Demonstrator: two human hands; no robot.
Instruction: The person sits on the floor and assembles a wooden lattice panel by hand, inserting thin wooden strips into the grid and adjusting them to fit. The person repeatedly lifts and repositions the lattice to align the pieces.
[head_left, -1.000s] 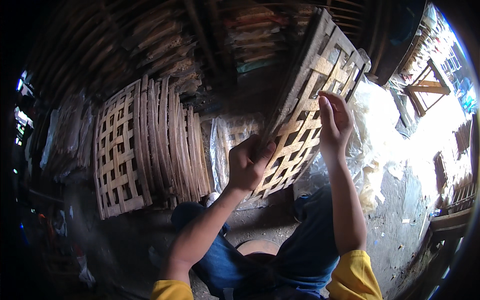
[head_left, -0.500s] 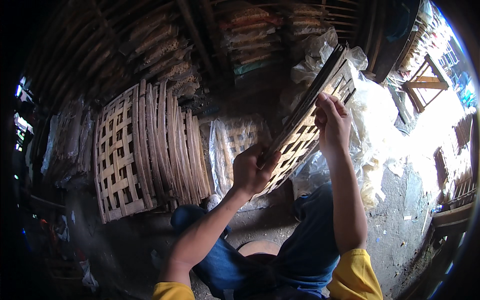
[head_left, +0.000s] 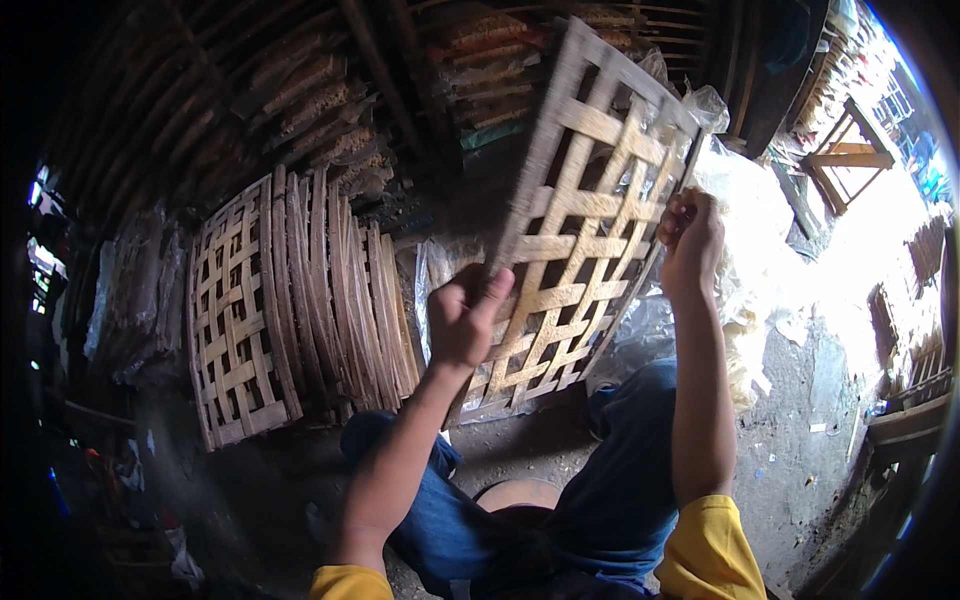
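Observation:
A woven bamboo rack (head_left: 580, 240) with an open lattice and a wooden frame is held up tilted before me, its face toward me. My left hand (head_left: 465, 320) is closed on its left frame edge, thumb on the front side. At the right edge of the rack is my right hand (head_left: 692, 240), its fingers curled together; whether they pinch the edge or something small is not clear. Behind the rack, a clear plastic sheet (head_left: 735, 270) lies heaped, partly hidden by the lattice.
Several similar racks (head_left: 240, 320) stand upright in a row at the left. Plastic-wrapped stacks (head_left: 310, 110) fill shelves at the back. A wooden stand (head_left: 850, 160) is at the far right, and a round stool (head_left: 518, 494) shows between my knees.
The rack has turned from nearly edge-on to show its lattice face, and its top has swung up and left. My left hand moved slightly left with it; my right hand shifted slightly right.

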